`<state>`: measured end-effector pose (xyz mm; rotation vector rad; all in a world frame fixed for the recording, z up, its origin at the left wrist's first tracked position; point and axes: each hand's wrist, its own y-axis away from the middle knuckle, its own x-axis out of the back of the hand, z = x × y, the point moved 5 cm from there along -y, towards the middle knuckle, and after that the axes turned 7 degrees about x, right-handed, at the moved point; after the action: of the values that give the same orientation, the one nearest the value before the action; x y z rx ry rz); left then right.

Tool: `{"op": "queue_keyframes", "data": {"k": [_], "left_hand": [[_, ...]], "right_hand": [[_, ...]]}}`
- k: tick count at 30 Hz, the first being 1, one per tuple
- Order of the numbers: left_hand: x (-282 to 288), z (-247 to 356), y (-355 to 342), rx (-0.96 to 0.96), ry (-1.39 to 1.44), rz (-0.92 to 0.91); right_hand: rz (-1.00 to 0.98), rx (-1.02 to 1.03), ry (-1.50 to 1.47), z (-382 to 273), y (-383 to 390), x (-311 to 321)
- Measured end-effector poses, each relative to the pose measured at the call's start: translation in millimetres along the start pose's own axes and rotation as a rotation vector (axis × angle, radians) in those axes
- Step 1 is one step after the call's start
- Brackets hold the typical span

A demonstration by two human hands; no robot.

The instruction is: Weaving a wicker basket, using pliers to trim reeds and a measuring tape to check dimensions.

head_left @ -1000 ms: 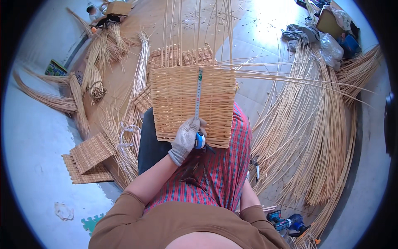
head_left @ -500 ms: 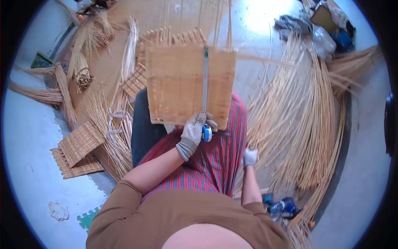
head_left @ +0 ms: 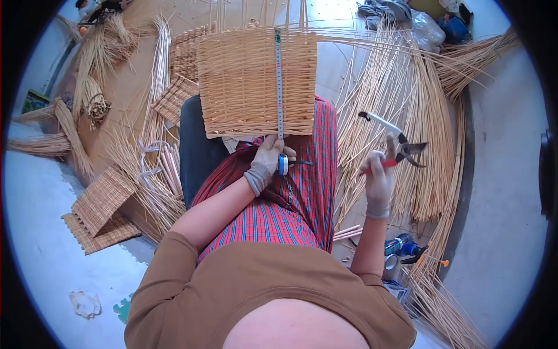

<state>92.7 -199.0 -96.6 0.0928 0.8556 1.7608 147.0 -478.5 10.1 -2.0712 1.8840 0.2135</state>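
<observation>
My gloved left hand (head_left: 268,160) is closed round a blue-and-white tape measure (head_left: 283,165), just below a woven wicker panel (head_left: 238,81) that rests upright over my lap. The tape's pale blade runs straight up the panel's face to its top edge. Long unwoven rods stick out from the panel's top and right. My gloved right hand (head_left: 378,171), out to the right of my checked apron (head_left: 317,203), grips pruning shears (head_left: 406,152) with a red handle, a white handle and open dark blades.
Long rattan bundles (head_left: 427,163) cover the right floor; more bundles (head_left: 93,70) and woven mats (head_left: 102,198) lie left. A cordless power tool (head_left: 406,249) sits near my right elbow. Bags (head_left: 427,29) are piled at back right. A person (head_left: 87,9) is at the far upper left, partly visible.
My right hand has come up from beside my leg with the shears. The panel and left hand sit higher in view; the tape still spans the panel.
</observation>
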Motion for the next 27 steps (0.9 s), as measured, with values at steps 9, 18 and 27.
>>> {"op": "queue_keyframes", "data": {"k": [9,18,27], "left_hand": [[8,13,20,-0.187,-0.186,-0.012],[77,25,42,-0.264,-0.007,0.159],[59,23,49,-0.319,-0.069,0.017]], "right_hand": [[-0.359,-0.026,0.724,38,-10,-29],[0.057,-0.24,0.14,103,-32,-18],[0.253,-0.256,-0.004,108,-10,2]]}}
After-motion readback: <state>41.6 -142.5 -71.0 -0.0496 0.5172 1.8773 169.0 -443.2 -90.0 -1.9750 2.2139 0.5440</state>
